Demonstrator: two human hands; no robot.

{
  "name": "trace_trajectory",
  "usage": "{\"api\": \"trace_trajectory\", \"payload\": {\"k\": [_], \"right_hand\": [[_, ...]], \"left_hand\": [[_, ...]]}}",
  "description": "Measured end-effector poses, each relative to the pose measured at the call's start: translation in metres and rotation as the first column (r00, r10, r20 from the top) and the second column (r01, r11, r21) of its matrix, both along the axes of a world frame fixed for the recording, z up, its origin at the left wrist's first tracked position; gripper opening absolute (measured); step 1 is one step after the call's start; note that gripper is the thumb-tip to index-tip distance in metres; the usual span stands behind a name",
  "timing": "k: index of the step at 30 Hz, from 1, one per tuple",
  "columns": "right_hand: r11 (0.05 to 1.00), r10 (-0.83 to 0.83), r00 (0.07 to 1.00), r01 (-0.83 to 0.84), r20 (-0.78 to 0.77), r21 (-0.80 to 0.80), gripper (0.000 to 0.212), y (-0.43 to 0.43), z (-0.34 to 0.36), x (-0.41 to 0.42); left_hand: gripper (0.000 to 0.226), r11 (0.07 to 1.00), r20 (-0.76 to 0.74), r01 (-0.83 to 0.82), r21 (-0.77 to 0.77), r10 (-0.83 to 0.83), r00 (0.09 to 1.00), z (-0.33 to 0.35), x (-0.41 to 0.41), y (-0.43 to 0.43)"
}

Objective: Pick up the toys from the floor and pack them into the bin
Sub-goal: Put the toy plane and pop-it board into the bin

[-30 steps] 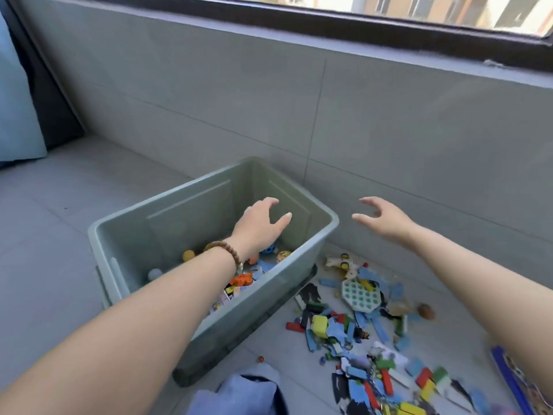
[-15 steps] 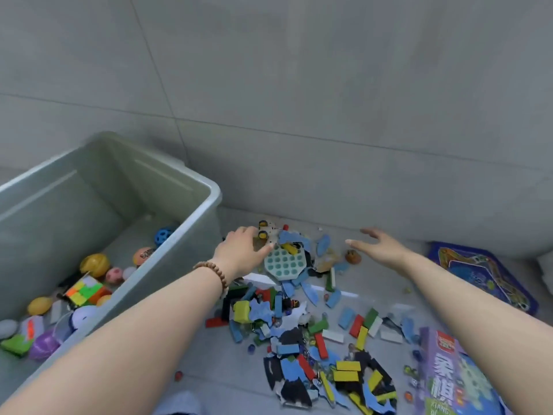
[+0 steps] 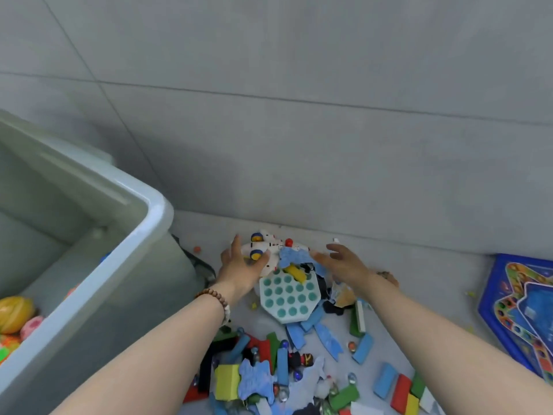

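Toy plane (image 3: 267,246) — left hand (image 3: 239,269), right hand (image 3: 344,262) closed in.

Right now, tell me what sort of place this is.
Likely a home play corner: a grey-tiled wall meets a grey floor strewn with coloured toy blocks; a pale green plastic storage bin holds toys, and a blue printed game board lies at right.

— Where's the bin (image 3: 125,232)?
— Left, by the wall (image 3: 299,145), balls (image 3: 13,313) in it.
— The toys?
— On the floor (image 3: 419,280) to its right: plane (image 3: 269,245) nearest the wall, peg tray (image 3: 288,298) just before it, blocks (image 3: 362,348) nearer still.
— Hands?
— Left hand (image 3: 239,271) at the plane's left, right hand (image 3: 341,262) at its right.
— Game board (image 3: 514,310)?
— Far right.
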State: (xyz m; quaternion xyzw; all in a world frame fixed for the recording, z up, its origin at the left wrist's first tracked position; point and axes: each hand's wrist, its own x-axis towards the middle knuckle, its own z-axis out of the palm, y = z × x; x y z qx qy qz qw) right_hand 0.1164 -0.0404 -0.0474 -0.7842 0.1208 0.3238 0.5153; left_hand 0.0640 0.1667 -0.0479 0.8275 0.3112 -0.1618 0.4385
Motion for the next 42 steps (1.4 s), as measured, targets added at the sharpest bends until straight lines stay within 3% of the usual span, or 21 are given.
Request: {"api": "trace_trajectory", "payload": {"k": [5,10,15,21,27,31,33,39,42], "right_hand": [[0.998,-0.048,0.998,0.046,0.047,0.048,0.064,0.022,-0.028,0.014],[0.989,-0.097,0.994,0.09,0.052,0.121,0.055,0.034,-0.034,0.015],[0.955,-0.194,0.981,0.19,-0.001,0.229,0.036,0.019,-0.019,0.01],[0.95,-0.231,0.972,0.214,0.052,0.225,0.035,-0.018,0.065,-0.006],[0.978,-0.141,0.957,0.095,0.255,0.185,0.038,-0.034,0.213,-0.035],[0.97,-0.1,0.929,0.011,0.358,0.242,0.037,0.0,0.297,-0.067],[0.957,-0.064,0.932,-0.044,0.358,0.287,0.037,0.03,0.324,-0.083],[0.907,0.041,0.957,-0.156,0.286,0.391,0.048,0.167,0.345,-0.149],[0.906,0.143,0.959,-0.226,0.246,0.358,0.047,0.226,0.321,-0.181]], "left_hand": [[0.077,0.999,-0.019,-0.032,0.001,0.032,0.999,-0.02,0.019,0.0],[0.046,0.996,0.132,-0.079,-0.044,0.084,0.988,-0.023,0.02,-0.013],[0.044,0.99,0.182,-0.102,-0.093,0.118,0.976,0.001,0.017,-0.029],[0.041,0.988,0.244,-0.042,-0.148,0.078,0.967,0.083,0.003,-0.057],[0.048,0.98,0.416,0.075,-0.182,0.007,0.91,0.209,-0.029,-0.058],[0.037,0.912,0.454,-0.019,-0.41,0.222,0.863,0.292,-0.072,-0.025],[0.029,0.889,0.468,-0.059,-0.454,0.293,0.834,0.32,-0.096,0.005],[0.012,0.869,0.547,-0.174,-0.463,0.434,0.715,0.356,-0.196,0.129],[0.03,0.856,0.53,-0.281,-0.433,0.494,0.689,0.339,-0.248,0.196]]}}
